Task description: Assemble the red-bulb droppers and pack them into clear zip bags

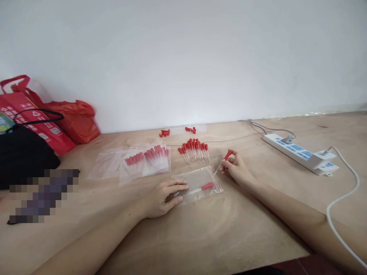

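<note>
In my right hand (233, 168) is a glass dropper (228, 154) with a red rubber bulb, pinched between the fingers. Its thin tip slants down to the mouth of a clear zip bag (197, 175) flat on the table. Another dropper (207, 186) shows at this bag, its red bulb toward the zip edge. My left hand (166, 196) rests on the bag's left end, thumb apart from the outstretched fingers. Just behind the bag lies a fanned group of loose droppers (195, 147). To the left, several filled zip bags (147, 158) overlap, with red bulbs showing through.
Small red bulbs (164, 133) and a clear bag (177, 130) lie by the wall. A white power strip (298, 152) with cables is at right. Red bags (74, 118) and a black bag (25, 156) stand at left, near a blurred-out dark object (44, 196).
</note>
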### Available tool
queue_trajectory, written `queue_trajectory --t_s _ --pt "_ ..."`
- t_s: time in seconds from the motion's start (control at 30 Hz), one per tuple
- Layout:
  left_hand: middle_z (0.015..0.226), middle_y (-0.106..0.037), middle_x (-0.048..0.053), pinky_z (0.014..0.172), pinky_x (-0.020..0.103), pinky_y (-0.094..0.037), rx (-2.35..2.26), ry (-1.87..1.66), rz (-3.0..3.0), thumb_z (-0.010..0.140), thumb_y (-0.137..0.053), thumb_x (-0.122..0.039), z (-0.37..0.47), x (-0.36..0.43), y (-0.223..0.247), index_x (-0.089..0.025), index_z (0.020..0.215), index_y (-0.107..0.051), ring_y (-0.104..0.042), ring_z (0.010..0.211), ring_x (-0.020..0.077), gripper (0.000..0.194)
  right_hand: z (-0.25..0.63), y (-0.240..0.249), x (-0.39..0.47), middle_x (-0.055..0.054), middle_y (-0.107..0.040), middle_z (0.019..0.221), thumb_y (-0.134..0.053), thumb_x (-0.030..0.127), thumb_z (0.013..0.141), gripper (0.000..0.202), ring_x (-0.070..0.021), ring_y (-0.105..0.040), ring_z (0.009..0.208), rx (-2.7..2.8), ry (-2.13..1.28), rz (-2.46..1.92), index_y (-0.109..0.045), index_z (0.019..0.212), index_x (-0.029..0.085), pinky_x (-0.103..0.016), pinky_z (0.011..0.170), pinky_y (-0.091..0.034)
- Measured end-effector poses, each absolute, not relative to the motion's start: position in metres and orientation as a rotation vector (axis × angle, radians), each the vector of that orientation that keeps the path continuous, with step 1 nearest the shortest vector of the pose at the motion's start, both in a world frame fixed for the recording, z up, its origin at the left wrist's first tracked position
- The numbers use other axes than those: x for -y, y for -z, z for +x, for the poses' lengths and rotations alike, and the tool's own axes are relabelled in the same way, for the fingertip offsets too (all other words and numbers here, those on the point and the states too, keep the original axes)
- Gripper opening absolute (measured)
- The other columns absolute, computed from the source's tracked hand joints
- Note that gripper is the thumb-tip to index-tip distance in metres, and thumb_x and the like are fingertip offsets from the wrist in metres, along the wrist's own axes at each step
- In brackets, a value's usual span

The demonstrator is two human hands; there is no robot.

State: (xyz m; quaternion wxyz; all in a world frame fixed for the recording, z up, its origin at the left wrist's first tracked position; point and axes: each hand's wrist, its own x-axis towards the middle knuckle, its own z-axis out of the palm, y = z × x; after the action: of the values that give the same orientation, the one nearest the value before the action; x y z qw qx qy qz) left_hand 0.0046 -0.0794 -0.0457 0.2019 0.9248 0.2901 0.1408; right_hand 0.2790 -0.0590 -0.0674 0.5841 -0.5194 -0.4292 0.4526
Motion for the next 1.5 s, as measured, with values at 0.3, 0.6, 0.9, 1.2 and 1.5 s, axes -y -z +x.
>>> queue_trajectory --t_s 0.3,0.6,0.9,1.2,1.5 --pt "0.126 -0.048 0.004 0.097 0.038 -0.036 -0.901 -0.342 2.575 0.085 -0.044 -0.032 0.005 0.082 0.043 -0.024 0.124 -0.041 -0.042 0.116 0.0200 0.040 0.275 0.064 0.074 0.004 -0.053 0.057 -0.068 0.039 0.060 0.033 -0.0060 -0.047 0.046 1.310 -1.299 -1.152 -0.049 0.076 0.017 -0.020 0.045 -0.039" --pt "0.124 -0.049 0.005 0.096 0.037 -0.037 -0.875 -0.356 2.572 0.085 -0.044 -0.031 0.006 0.082 0.042 -0.024 0.123 -0.042 -0.044 0.115 0.0194 0.039 0.274 0.072 0.072 0.004 -0.051 0.049 -0.071 0.040 0.057 0.033 -0.0060 -0.042 0.042 1.651 -1.350 -1.104 -0.053 0.069 0.015 -0.020 0.042 -0.030" --pt "0.126 -0.047 0.005 0.097 0.036 -0.036 -0.824 -0.379 2.578 0.085 -0.044 -0.030 0.004 0.079 0.048 -0.023 0.119 -0.048 -0.043 0.115 0.0189 0.035 0.275 0.061 0.072 0.003 -0.051 0.052 -0.059 0.047 0.068 0.037 -0.0056 -0.040 0.047 1.864 -1.409 -1.042 -0.058 0.058 0.012 -0.020 0.048 -0.031" --pt "0.124 -0.049 0.006 0.095 0.038 -0.038 -0.801 -0.417 2.558 0.084 -0.045 -0.027 0.007 0.081 0.043 -0.023 0.114 -0.054 -0.045 0.114 0.0203 0.031 0.281 0.078 0.011 0.002 -0.052 0.058 -0.060 0.038 0.063 0.024 -0.0081 -0.043 0.047 1.330 -0.820 -1.450 -0.055 0.070 0.016 -0.021 0.045 -0.033" --pt "0.124 -0.049 0.006 0.096 0.038 -0.037 -0.805 -0.410 2.547 0.084 -0.046 -0.026 0.006 0.081 0.043 -0.023 0.115 -0.053 -0.044 0.115 0.0204 0.031 0.272 0.077 -0.057 -0.004 -0.058 0.062 -0.066 0.031 0.058 0.017 -0.0156 -0.052 0.063 1.288 -0.707 -1.622 -0.059 0.063 0.017 -0.026 0.057 -0.036"
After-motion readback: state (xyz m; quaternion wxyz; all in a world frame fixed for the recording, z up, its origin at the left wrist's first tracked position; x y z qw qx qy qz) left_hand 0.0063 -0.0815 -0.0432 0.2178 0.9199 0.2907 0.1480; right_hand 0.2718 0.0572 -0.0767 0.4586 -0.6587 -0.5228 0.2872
